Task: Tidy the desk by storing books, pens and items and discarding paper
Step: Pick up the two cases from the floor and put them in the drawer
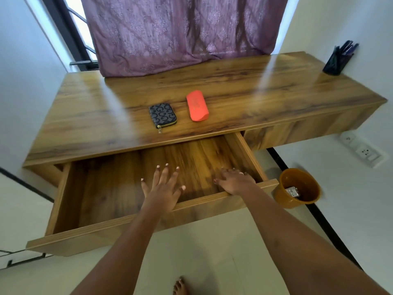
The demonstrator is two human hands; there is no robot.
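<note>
Seems mid-storing, left grip [162, 188] spread and right grip [236, 180] flat, both empty at the open wooden drawer [95, 188]; next calls for reaching the black patterned zip wallet [162, 115] and orange oblong case [197, 108] by the wooden table's [276, 92] front edge.

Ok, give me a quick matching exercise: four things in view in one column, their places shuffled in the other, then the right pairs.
Things:
1. patterned wallet
2. orange case
3. pen holder
4. brown bin

Places:
A. on the floor, right of the open drawer
B. far right corner of the desk
C. middle of the desk, the left one of a pair
D. middle of the desk, the right one of a pair

Pairs: 1-C, 2-D, 3-B, 4-A.
</note>
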